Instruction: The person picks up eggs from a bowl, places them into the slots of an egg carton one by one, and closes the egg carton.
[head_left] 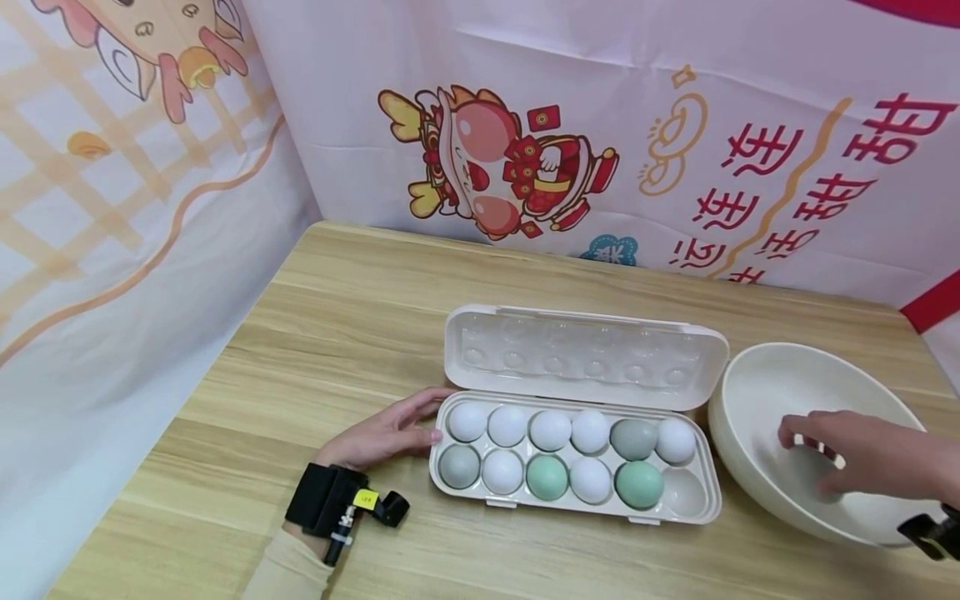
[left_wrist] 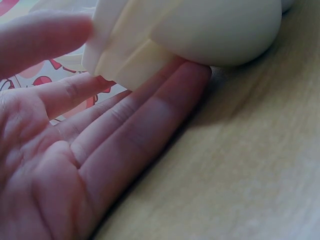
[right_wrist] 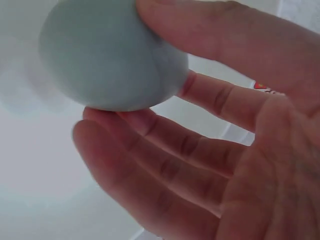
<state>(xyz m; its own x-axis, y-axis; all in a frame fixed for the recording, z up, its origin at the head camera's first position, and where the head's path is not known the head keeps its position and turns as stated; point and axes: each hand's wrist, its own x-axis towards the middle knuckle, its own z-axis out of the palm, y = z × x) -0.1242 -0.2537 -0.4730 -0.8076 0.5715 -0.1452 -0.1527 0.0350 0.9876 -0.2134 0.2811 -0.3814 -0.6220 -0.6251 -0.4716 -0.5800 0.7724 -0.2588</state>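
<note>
A cream egg carton [head_left: 576, 510] lies on the table with its lid [head_left: 585, 354] raised toward the back. White, grey and green eggs [head_left: 547, 477] sit in its two rows of cups; the front right cup [head_left: 684, 493] shows its bare inside. At the carton's left end, my left hand [head_left: 386, 433] rests with its thumb at the rim and its straight fingers [left_wrist: 145, 130] below the edge. Inside the large cream bowl [head_left: 772, 500], my right hand [head_left: 862, 454] pinches a grey-green egg [right_wrist: 107, 55] between thumb and fingers.
The bowl stands right beside the carton's right end. A wooden table [head_left: 315, 333] carries both. Printed cloth [head_left: 360, 183] hangs behind the table and along its left side. Each wrist wears a strapped camera [head_left: 330, 504].
</note>
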